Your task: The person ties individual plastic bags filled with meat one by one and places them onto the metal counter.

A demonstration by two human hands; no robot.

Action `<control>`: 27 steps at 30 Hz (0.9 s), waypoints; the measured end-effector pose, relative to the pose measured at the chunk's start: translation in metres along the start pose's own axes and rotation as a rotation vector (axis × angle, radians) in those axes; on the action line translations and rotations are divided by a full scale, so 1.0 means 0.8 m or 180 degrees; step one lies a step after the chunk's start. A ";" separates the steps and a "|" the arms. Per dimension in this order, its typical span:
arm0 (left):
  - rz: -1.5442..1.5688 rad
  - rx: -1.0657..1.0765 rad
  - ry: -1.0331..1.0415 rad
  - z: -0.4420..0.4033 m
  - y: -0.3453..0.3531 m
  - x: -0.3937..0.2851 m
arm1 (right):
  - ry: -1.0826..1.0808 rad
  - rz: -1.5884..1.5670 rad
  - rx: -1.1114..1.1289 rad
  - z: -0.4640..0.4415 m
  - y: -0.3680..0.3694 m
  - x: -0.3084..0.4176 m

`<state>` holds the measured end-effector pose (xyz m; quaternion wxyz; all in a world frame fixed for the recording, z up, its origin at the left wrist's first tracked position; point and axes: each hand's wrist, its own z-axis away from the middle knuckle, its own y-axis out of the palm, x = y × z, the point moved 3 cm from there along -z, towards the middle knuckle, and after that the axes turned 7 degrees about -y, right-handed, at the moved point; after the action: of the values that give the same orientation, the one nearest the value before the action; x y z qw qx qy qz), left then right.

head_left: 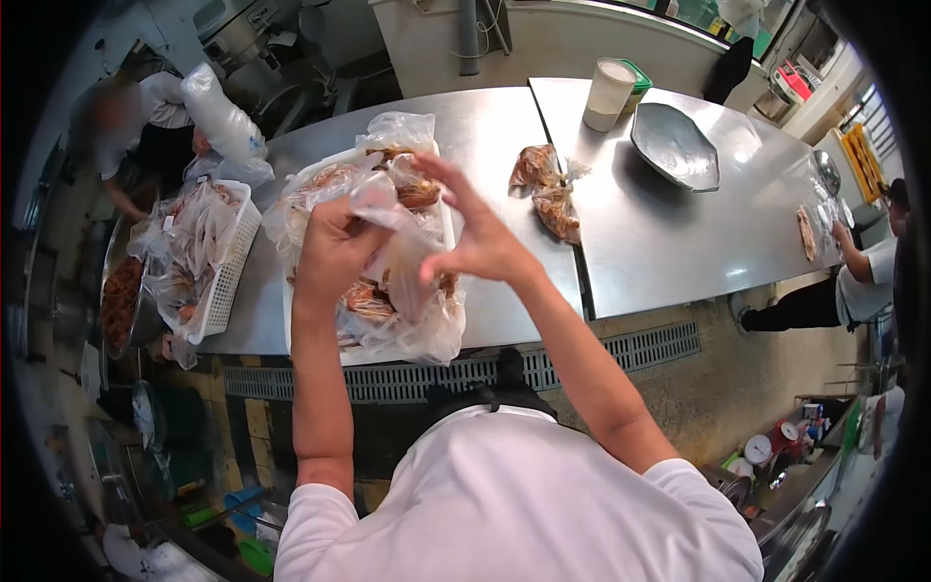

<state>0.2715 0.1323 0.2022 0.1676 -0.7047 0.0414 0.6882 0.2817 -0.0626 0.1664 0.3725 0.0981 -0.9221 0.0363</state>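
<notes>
My left hand (335, 242) is closed on the gathered top of a clear plastic bag (412, 267), which hangs over a white basket (447, 231). My right hand (485, 238) is to the right of this bag, its fingers apart and curved, slightly blurred by motion. Whether its fingertips touch the plastic I cannot tell. Beneath both hands, the basket holds several clear bags (369, 303) of reddish-brown food. To the right, a tied bag (545, 194) of similar food lies on the steel table (485, 121).
A perforated white basket (229, 267) with bagged food stands left, beside a bowl of brown food (122, 296). A person (160, 116) is behind it. Right are a tall container (610, 94), a dark angular dish (676, 145) and another person (866, 276). A drain grate (640, 349) runs along the floor.
</notes>
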 end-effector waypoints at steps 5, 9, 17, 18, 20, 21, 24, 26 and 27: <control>0.0158 -0.0154 0.1010 -0.019 0.062 -0.022 | 0.1068 0.0240 0.0591 0.061 0.025 -0.059; 0.0968 -0.0510 0.1353 -0.005 0.075 -0.024 | 0.1671 -0.0888 -0.0517 0.071 0.009 -0.056; -0.0459 -0.0519 -0.0597 -0.017 0.088 0.109 | 0.1963 -0.0506 0.0288 0.087 0.002 -0.069; 0.0094 -0.0554 -0.0951 -0.015 0.088 0.114 | 0.2120 -0.0656 0.0504 0.095 0.008 -0.069; 0.0652 -0.0581 -0.1301 -0.012 0.093 0.118 | 0.2278 -0.0804 0.0719 0.110 0.013 -0.066; 0.1535 -0.1123 -0.0951 -0.013 0.095 0.113 | 0.2205 -0.0415 0.0895 0.116 0.014 -0.062; 0.2563 -0.0646 0.0285 -0.030 0.023 0.147 | 0.2022 0.0094 0.1045 0.129 0.010 -0.058; 0.2916 -0.0145 0.1133 -0.023 -0.037 0.141 | 0.1783 0.0341 0.1015 0.133 0.002 -0.057; 0.2709 -0.0240 0.1412 -0.010 -0.036 0.101 | 0.2026 0.0389 0.1054 0.127 -0.006 -0.045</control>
<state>0.2918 0.1709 0.1281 -0.1675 -0.7605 0.3359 0.5298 0.2393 -0.0759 0.0684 0.6171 0.0855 -0.7458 0.2360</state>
